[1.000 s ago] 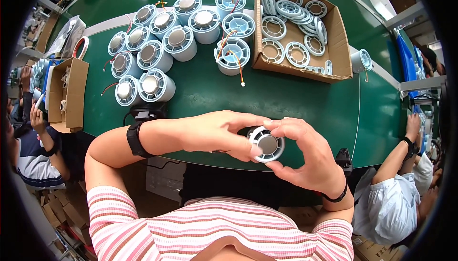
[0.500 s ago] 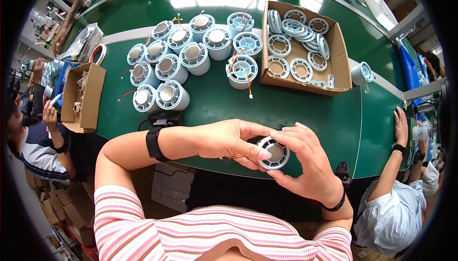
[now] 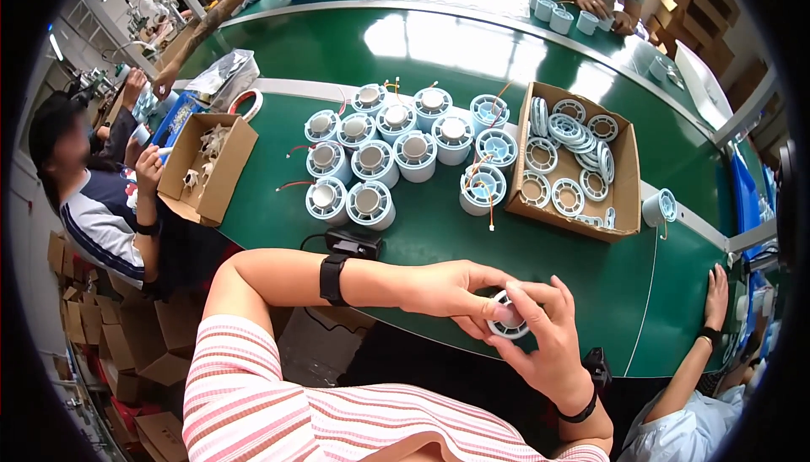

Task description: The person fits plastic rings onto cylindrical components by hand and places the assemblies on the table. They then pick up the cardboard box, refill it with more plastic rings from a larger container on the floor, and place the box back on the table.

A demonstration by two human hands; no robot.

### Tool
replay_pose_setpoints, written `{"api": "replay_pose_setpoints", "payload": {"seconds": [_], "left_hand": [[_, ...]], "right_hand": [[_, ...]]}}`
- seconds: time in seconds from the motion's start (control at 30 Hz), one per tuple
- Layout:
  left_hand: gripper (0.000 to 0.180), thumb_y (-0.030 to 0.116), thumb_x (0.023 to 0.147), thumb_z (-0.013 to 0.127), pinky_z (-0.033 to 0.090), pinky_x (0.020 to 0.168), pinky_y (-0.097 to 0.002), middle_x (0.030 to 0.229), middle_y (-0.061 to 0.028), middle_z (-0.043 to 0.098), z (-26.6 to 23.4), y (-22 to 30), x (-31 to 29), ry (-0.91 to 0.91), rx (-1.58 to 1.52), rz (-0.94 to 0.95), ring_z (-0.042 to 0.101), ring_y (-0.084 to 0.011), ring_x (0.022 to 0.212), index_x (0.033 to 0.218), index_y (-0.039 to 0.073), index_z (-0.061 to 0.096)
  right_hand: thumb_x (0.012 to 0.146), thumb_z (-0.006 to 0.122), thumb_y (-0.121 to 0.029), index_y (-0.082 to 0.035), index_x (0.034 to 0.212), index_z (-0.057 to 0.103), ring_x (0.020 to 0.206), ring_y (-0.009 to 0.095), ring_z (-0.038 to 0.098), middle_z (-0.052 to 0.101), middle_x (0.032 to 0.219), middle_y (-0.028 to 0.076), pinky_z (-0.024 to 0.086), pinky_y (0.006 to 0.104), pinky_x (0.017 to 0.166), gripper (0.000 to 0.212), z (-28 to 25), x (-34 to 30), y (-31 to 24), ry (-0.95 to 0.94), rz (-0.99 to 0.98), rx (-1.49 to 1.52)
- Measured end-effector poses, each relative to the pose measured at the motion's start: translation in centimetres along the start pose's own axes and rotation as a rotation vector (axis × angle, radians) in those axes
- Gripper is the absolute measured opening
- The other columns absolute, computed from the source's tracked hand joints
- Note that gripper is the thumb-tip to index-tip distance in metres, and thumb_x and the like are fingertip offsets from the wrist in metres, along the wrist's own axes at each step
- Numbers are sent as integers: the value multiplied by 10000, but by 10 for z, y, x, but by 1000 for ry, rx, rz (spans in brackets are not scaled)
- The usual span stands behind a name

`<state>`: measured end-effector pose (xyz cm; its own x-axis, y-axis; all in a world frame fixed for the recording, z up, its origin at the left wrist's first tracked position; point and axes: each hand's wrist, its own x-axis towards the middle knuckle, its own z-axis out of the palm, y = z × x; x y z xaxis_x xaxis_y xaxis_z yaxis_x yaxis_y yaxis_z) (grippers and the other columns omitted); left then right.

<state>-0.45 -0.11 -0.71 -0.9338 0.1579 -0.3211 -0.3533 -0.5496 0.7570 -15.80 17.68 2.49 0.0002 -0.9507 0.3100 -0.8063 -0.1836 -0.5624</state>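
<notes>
Between both hands, at the near table edge, is a round light-blue housing (image 3: 509, 329) with a slotted ring face and a grey disc in its middle. My left hand (image 3: 456, 291) is closed round its left side, thumb lying over the face. From the right, my right hand (image 3: 547, 332) grips the rim with bent fingers and thumb. Most of the housing's body is hidden by my fingers. Beyond my left forearm stand several similar housings (image 3: 373, 164) with grey discs on top. Beside them are three open housings (image 3: 483, 189) with coloured wires and no disc.
A cardboard box (image 3: 623, 177) of slotted rings stands far right; a lone housing (image 3: 659, 207) lies beside it. A black device (image 3: 353, 244) sits beyond my left wrist. At left are a smaller cardboard box (image 3: 232, 177) and a tape roll (image 3: 245, 105). Co-workers sit around the table.
The view has tilted up and shifted left, so more of the far side shows. Both hands still hold the housing, and my right fingers have moved further over its face.
</notes>
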Motion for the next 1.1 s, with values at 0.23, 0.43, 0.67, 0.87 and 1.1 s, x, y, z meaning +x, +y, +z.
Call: {"api": "replay_pose_setpoints", "payload": {"seconds": [0.23, 0.43, 0.67, 0.87, 1.1], "left_hand": [[596, 278, 920, 756, 495, 1013, -480, 1336, -159, 551, 34, 21, -35, 421, 1269, 544, 597, -255, 1226, 1395, 8, 518], [546, 188, 780, 829, 257, 1173, -595, 1319, -133, 569, 28, 33, -100, 1093, 2098, 244, 553, -298, 1267, 1254, 53, 594], [534, 85, 756, 800, 291, 1143, -524, 1270, -102, 605, 7, 21, -114, 1142, 2036, 240, 571, -274, 1190, 1250, 80, 598], [572, 101, 759, 782, 361, 977, -412, 1266, -75, 598, 22, 16, -67, 674, 1855, 572, 562, -254, 1114, 1295, 96, 583], [632, 217, 727, 845, 333, 1014, -433, 1153, -94, 540, 15, 14, -28, 557, 1829, 697, 528, -250, 1125, 1283, 84, 576]], "right_hand": [[660, 859, -92, -81, 1285, 639, 1214, 322, 553, 578, 1243, 109, 367, 517, 1107, 663, -16, -11, -1, 73, 18, -231], [702, 804, -57, -55, 1212, 669, 1258, 358, 512, 562, 1268, 135, 392, 474, 1079, 528, -65, -39, 36, 256, 340, -573], [821, 737, -64, -21, 980, 726, 1048, 307, 616, 685, 984, 100, 462, 405, 947, 165, -92, 45, 53, 291, 69, -497], [793, 745, -106, -61, 869, 769, 930, 313, 640, 709, 920, 99, 461, 417, 900, 92, -64, 124, 130, -20, -34, -538], [726, 714, -68, -36, 856, 764, 912, 340, 647, 697, 897, 145, 456, 409, 879, 143, -54, 146, 122, -182, 83, -525]]}}
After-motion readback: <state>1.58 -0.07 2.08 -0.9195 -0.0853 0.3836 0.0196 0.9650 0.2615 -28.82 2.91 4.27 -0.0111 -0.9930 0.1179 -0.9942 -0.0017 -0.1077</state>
